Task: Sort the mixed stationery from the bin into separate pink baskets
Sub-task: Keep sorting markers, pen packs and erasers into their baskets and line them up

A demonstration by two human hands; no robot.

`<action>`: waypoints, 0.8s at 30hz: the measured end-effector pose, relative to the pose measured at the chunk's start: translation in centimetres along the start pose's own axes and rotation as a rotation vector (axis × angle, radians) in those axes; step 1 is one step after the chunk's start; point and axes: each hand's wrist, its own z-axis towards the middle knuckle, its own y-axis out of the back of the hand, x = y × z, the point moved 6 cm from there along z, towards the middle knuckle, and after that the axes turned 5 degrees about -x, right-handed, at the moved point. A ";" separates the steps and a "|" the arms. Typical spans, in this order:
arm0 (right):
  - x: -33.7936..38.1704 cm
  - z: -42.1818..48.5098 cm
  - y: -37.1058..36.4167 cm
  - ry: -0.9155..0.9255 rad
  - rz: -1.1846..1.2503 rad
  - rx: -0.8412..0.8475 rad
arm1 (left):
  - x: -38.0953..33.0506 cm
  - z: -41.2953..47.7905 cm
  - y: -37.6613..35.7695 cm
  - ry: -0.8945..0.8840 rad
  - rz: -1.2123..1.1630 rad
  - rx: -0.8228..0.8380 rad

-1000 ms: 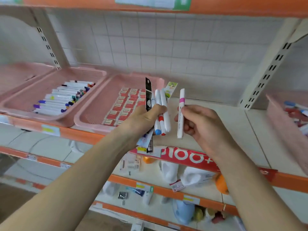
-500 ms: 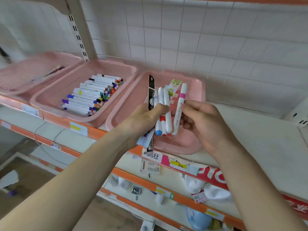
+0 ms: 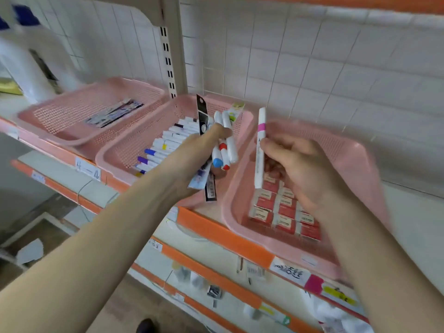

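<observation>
left hand (image 3: pixel 192 152) grips a bundle of markers (image 3: pixel 224 143), right hand (image 3: pixel 295 164) pinches one light, stiff, slippery pink-banded marker (image 3: pixel 260 145) mid-barrel above the pink baskets (image 3: pixel 355 159).

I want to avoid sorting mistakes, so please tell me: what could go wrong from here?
The right hand pinches the white pink-banded marker above the pink plastic basket of red boxes; dropped here, it could land among the wrong goods. The left hand grips a loose bundle of white markers and a black packet; one could slip out.
</observation>
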 end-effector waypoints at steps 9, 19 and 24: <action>0.6 5.7 -10.7 0.063 -0.248 -0.224 | -0.4 9.0 10.4 0.137 0.013 0.069; -0.8 11.1 -17.3 0.043 -0.732 -0.309 | 0.3 15.0 15.9 0.226 -0.224 0.303; -2.4 11.5 -19.5 -0.015 -0.998 -0.286 | 0.7 16.0 16.0 0.224 -0.232 0.345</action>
